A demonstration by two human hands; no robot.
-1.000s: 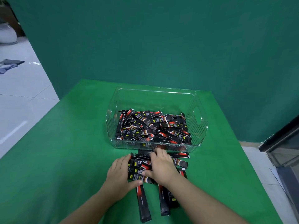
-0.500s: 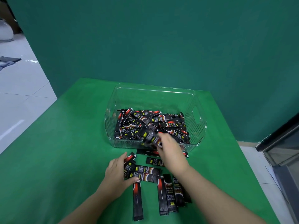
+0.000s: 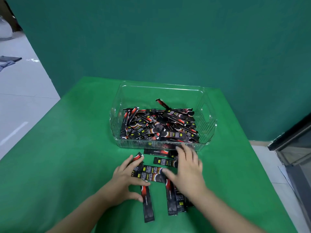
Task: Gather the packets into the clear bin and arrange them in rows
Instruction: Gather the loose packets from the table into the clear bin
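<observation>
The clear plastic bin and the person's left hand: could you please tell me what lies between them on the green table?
In the head view, a few black-and-red stick packets lie flat on green cloth between the clear plastic bin and the left hand.

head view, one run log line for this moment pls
left hand: resting on loose packets | right hand: open over them | clear bin: jumbled pile, no rows

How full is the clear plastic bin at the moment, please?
Partly full: the clear plastic bin holds a jumbled heap of black-and-red stick packets covering its floor, well below the rim.
</observation>
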